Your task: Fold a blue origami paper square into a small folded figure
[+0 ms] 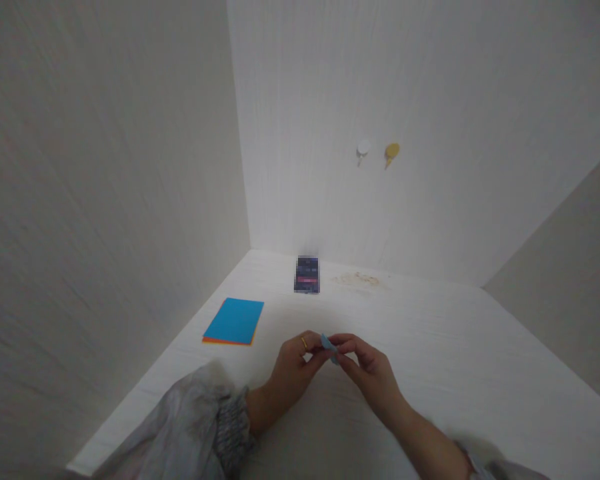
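Between my two hands, above the near middle of the table, is a small folded piece of light blue paper (327, 343). My left hand (299, 361) pinches its left side with thumb and fingers, and a gold ring shows on one finger. My right hand (371, 371) is closed on the right side of the same piece, the fingertips of both hands almost meeting. Fingers cover much of the paper, so its full folded shape is hidden.
A stack of coloured sheets (235, 320), blue on top with orange edges below, lies to the left. A phone (307, 275), its screen blurred, stands by the back wall (300, 167). White (363, 148) and yellow (392, 151) hooks are on that wall. Brownish marks stain the white table (430, 347).
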The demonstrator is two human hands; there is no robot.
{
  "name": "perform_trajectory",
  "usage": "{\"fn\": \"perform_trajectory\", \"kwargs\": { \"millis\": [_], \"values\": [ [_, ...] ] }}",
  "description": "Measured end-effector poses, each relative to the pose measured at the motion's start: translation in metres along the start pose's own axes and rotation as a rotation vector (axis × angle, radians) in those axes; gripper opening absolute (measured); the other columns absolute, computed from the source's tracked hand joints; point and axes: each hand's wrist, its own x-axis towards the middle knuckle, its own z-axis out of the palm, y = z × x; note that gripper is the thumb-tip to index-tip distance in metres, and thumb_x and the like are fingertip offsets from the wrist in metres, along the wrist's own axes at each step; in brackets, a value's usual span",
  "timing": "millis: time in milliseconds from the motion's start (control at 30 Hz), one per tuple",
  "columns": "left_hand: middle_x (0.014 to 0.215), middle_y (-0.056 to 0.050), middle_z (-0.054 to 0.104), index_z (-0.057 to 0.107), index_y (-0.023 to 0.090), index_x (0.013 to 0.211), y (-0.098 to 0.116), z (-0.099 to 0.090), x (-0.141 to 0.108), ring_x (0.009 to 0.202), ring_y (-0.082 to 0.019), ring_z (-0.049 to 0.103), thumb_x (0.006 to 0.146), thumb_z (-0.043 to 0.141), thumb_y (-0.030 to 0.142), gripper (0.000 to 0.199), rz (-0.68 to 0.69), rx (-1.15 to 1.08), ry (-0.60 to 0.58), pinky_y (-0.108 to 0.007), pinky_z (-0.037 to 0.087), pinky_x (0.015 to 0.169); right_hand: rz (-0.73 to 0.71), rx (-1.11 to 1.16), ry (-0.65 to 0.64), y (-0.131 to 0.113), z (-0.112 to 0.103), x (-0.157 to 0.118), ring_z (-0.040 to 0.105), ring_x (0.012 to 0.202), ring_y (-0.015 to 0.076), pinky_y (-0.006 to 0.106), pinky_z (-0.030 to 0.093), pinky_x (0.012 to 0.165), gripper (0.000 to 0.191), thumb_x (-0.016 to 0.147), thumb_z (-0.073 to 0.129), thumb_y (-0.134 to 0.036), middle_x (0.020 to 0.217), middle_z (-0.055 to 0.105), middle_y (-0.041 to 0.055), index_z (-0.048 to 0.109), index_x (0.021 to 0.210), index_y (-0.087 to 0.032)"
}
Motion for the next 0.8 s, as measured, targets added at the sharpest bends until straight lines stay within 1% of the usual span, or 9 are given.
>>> {"fn": "perform_trajectory", "kwargs": {
  "millis": [100, 200, 367, 567, 733, 800],
  "values": [
    [0.072, -0.002, 0.056, 0.062, 0.015, 0.079, 0.0009, -0.0006, 0.0006, 0.067, -0.011, 0.052, 0.077, 0.054, 0.021, 0.009, 0.016, 0.022, -0.019, -0.02, 0.04, 0.062, 0.032, 0.021, -0.029, -0.0009, -0.0032, 0.0011, 0.057, 0.084, 0.0177, 0.03, 0.042, 0.078, 0.006, 0.073, 0.056, -0.023, 0.089, 0.062, 0.0029, 0.058, 0.067, -0.021],
    [0.069, -0.001, 0.055, 0.061, 0.015, 0.078, 0.0012, -0.0008, 0.0008, 0.065, -0.011, 0.05, 0.076, 0.054, 0.021, 0.01, -0.004, 0.057, -0.056, -0.02, 0.04, 0.061, 0.029, 0.004, -0.02, -0.0016, -0.0047, 0.0015, 0.057, 0.08, 0.017, 0.029, 0.043, 0.074, 0.006, 0.071, 0.058, -0.023, 0.085, 0.062, 0.0027, 0.058, 0.065, -0.02],
    [0.066, -0.001, 0.055, 0.06, 0.014, 0.075, -0.0013, 0.0011, 0.0002, 0.061, -0.011, 0.049, 0.075, 0.054, 0.021, 0.009, -0.081, 0.067, -0.057, -0.019, 0.039, 0.057, 0.024, -0.058, 0.048, 0.0002, -0.0043, 0.0003, 0.057, 0.073, 0.0165, 0.028, 0.044, 0.069, 0.008, 0.069, 0.058, -0.025, 0.077, 0.062, 0.0025, 0.059, 0.064, -0.02],
    [0.061, 0.0, 0.054, 0.059, 0.013, 0.074, -0.0025, 0.003, 0.001, 0.056, -0.01, 0.048, 0.072, 0.056, 0.022, 0.009, -0.135, 0.029, -0.033, -0.018, 0.037, 0.052, 0.109, -0.135, 0.155, 0.0044, -0.0025, -0.0025, 0.057, 0.068, 0.0166, 0.028, 0.044, 0.066, 0.008, 0.067, 0.061, -0.026, 0.07, 0.062, 0.0019, 0.059, 0.072, -0.019],
    [0.062, 0.0, 0.056, 0.059, 0.013, 0.073, -0.0039, 0.0016, 0.0009, 0.057, -0.01, 0.048, 0.072, 0.057, 0.025, 0.012, -0.173, 0.008, -0.028, -0.019, 0.038, 0.054, 0.129, -0.118, 0.181, 0.0052, -0.0011, -0.0031, 0.057, 0.067, 0.0163, 0.028, 0.044, 0.065, 0.009, 0.066, 0.062, -0.026, 0.068, 0.062, 0.0014, 0.059, 0.071, -0.019],
    [0.062, 0.0, 0.056, 0.059, 0.013, 0.073, -0.0066, 0.0015, 0.0009, 0.057, -0.01, 0.048, 0.072, 0.057, 0.027, 0.014, -0.191, -0.012, -0.031, -0.019, 0.038, 0.054, 0.155, -0.067, 0.19, 0.0048, -0.0004, -0.0031, 0.057, 0.067, 0.0161, 0.027, 0.044, 0.064, 0.01, 0.065, 0.063, -0.025, 0.067, 0.062, 0.0011, 0.059, 0.071, -0.019]
  ]
}}
